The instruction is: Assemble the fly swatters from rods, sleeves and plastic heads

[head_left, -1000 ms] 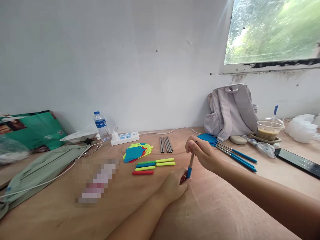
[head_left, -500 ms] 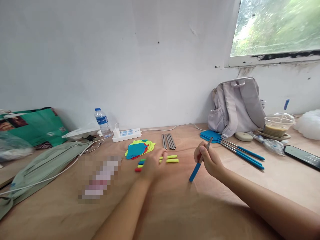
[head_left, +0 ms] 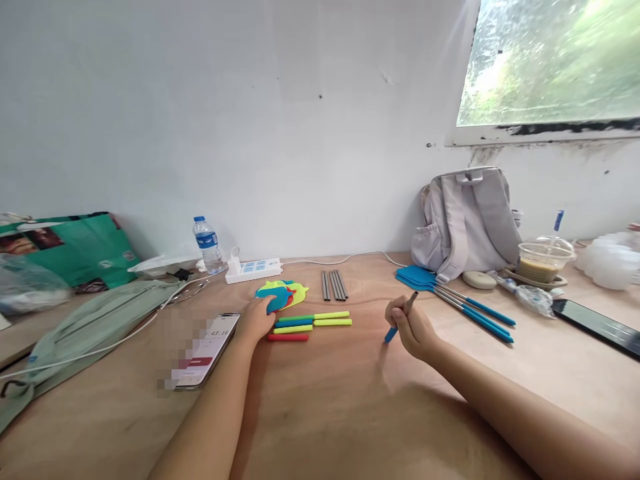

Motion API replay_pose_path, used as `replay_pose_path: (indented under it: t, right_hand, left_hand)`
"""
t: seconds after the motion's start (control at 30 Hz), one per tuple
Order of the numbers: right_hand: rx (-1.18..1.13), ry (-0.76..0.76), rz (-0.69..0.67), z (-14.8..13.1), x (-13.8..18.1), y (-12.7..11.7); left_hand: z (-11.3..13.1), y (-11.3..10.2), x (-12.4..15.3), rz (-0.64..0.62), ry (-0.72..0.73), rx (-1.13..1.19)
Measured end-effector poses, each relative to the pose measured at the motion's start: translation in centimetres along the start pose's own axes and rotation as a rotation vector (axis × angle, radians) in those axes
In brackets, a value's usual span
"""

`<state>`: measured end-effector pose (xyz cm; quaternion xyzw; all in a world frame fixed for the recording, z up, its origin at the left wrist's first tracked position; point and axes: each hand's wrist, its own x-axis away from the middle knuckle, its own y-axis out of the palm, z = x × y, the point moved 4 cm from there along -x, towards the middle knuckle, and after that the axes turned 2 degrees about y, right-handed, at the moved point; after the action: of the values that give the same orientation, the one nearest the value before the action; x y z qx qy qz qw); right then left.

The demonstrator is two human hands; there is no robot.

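My left hand (head_left: 257,319) is at the pile of mesh fly swatter heads, its fingers closed over the near edge of the blue fly swatter head (head_left: 274,293). Yellow (head_left: 299,292) and red heads lie under that one. In my right hand (head_left: 411,325) is a steel rod (head_left: 413,299) with a blue handle (head_left: 391,334) at its lower end, held tilted over the table. Loose handle grips lie between my hands: a red grip (head_left: 289,338), a green grip (head_left: 300,318), a blue one and several yellow grips (head_left: 333,323). Behind them are several bare steel rods (head_left: 336,285).
Blue fly swatters (head_left: 470,307) lie right of my right hand, before a grey backpack (head_left: 465,223). A cup (head_left: 543,263) and a dark phone (head_left: 597,327) are farther right. Leftward are a lit phone (head_left: 213,350), a power strip (head_left: 254,269) and a water bottle (head_left: 206,243).
My left hand has moved left from over the loose grips to the swatter heads, uncovering the grips. My right hand still holds the rod; its blue handle shows less below the hand.
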<state>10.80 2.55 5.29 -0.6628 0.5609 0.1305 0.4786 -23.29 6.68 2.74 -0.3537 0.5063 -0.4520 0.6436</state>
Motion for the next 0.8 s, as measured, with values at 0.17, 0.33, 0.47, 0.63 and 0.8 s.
replay_pose_path:
  t: [0.17,0.33,0.47,0.63,0.8]
  right_hand:
    - [0.203,0.016,-0.008,0.7,-0.5,-0.7]
    - [0.11,0.109,0.139,2.2,-0.8,-1.4]
    - [0.015,0.243,0.273,3.7,-1.2,-2.1]
    - [-0.017,0.298,0.283,5.0,-1.4,-2.7]
    - [-0.073,0.3,0.224,5.1,-0.9,-3.3]
  left_hand:
    - [0.2,0.1,0.1,-0.072,0.021,-0.032]
    - [0.1,0.4,0.2,-0.103,0.073,-0.022]
    - [-0.2,0.5,-0.1,-0.082,0.127,0.014]
    - [-0.4,0.4,-0.4,-0.013,0.169,0.079]
    - [-0.5,-0.4,-0.6,0.128,0.142,0.151]
